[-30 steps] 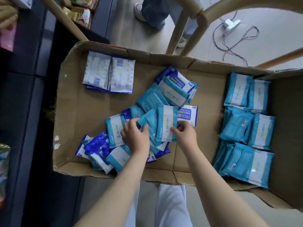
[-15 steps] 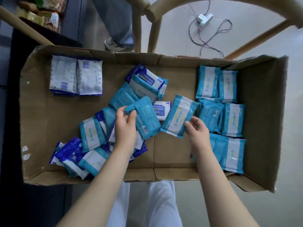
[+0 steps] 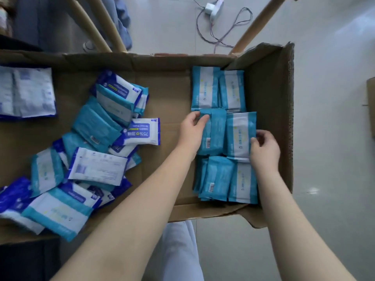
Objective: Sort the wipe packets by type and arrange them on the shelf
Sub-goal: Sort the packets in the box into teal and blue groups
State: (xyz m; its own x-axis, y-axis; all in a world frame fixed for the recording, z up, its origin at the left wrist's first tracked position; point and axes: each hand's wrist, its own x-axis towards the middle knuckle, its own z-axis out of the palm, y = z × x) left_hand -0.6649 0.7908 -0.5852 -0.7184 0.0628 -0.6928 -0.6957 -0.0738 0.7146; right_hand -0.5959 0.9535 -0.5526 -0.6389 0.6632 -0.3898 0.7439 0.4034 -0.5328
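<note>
The left hand (image 3: 191,133) grips a teal packet (image 3: 213,136) (barcode side up) at its upper edge. The right hand (image 3: 264,150) pinches the right edge of a teal-and-white packet (image 3: 238,136) just beside it. Both packets lie at the right end of the cardboard box (image 3: 269,94), among the sorted teal rows (image 3: 218,88). A mixed pile (image 3: 97,151) fills the left part. Behind the box is a pale tiled floor (image 3: 334,57) with a power strip (image 3: 214,7), cables and wooden legs (image 3: 95,27).

Both forearms extended forward, left hand (image 3: 191,133) and right hand (image 3: 264,152) fingers (image 3: 203,120) curled.
</note>
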